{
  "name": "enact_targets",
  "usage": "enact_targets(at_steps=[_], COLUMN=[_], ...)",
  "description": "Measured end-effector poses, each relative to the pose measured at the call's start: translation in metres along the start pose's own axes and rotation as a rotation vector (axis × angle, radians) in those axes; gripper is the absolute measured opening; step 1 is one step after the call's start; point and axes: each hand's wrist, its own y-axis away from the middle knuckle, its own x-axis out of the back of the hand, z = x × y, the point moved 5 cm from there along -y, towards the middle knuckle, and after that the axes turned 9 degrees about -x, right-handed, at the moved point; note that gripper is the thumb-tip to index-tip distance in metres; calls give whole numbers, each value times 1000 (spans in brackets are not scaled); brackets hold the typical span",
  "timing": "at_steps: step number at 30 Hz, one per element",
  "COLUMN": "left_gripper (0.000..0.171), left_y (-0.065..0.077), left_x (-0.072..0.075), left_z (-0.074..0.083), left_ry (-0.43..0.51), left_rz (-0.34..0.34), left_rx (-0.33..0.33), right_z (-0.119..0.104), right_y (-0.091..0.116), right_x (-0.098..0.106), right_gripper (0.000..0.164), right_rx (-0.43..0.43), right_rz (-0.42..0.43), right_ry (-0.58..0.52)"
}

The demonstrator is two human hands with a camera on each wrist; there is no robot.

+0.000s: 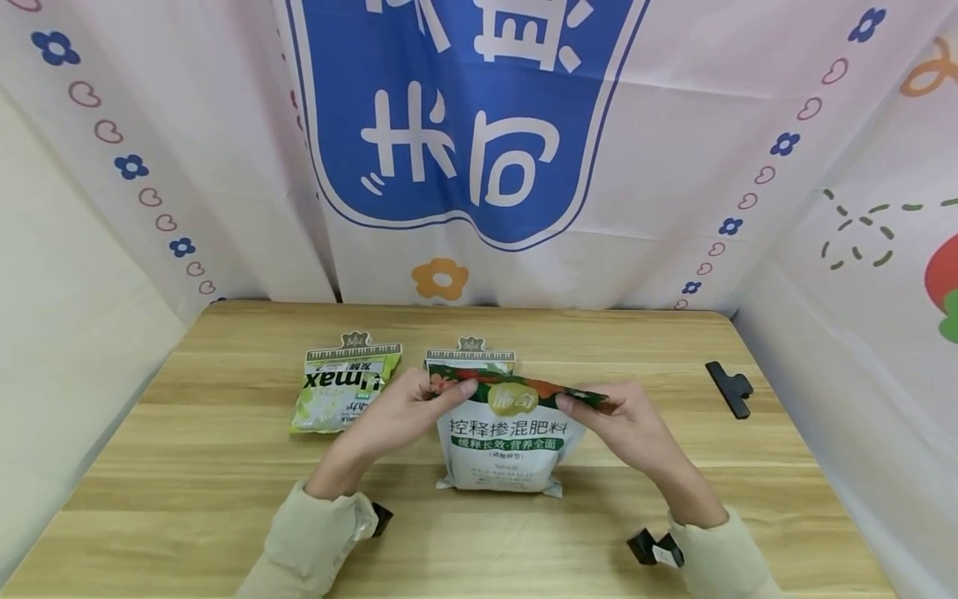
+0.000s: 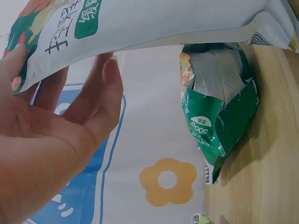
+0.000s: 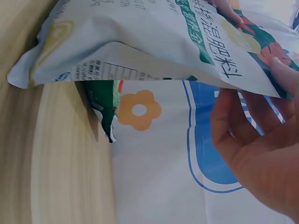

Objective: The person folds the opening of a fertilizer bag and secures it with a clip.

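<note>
A white fertilizer bag (image 1: 505,462) with a green, red-flowered top band stands upright at the middle of the table. My left hand (image 1: 400,414) pinches the top band near its left corner, thumb in front and fingers behind. At the other end, my right hand (image 1: 624,423) pinches the band the same way. Between the hands the top edge is stretched out. In the left wrist view a green bag (image 2: 210,116) shows just behind the fertilizer bag, and a ruler-marked clip (image 1: 471,353) sits along its top. The fertilizer bag hides most of it in the head view.
To the left lies a light green Umax bag (image 1: 340,399) with a similar clip (image 1: 355,348) across its top. A black bag clip (image 1: 729,389) rests near the table's right edge. A printed curtain (image 1: 674,166) hangs behind the wooden table (image 1: 187,466).
</note>
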Motion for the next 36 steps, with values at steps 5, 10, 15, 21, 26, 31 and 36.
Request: enact_targets(at_steps=[5, 10, 15, 21, 26, 31, 36], left_gripper=[62, 64, 63, 60, 58, 55, 54], left_y=[-1, 2, 5, 11, 13, 12, 12], left_x=[0, 1, -1, -3, -6, -8, -7], left_z=[-2, -3, 1, 3, 4, 8, 8], left_ry=[32, 68, 108, 150, 157, 142, 135], left_rz=[-2, 6, 12, 41, 53, 46, 61], left_rx=[-4, 25, 76, 223, 251, 152, 173], right_z=[3, 5, 4, 6, 8, 5, 1], right_y=[0, 1, 2, 3, 5, 7, 7], right_x=[-2, -1, -2, -3, -1, 0, 6], right_gripper=[24, 21, 25, 28, 28, 26, 31], right_rx=[21, -32, -76, -143, -216, -248, -201], right_rz=[11, 27, -2, -20, 13, 40, 108], right_ry=[-70, -69, -88, -94, -46, -36, -90])
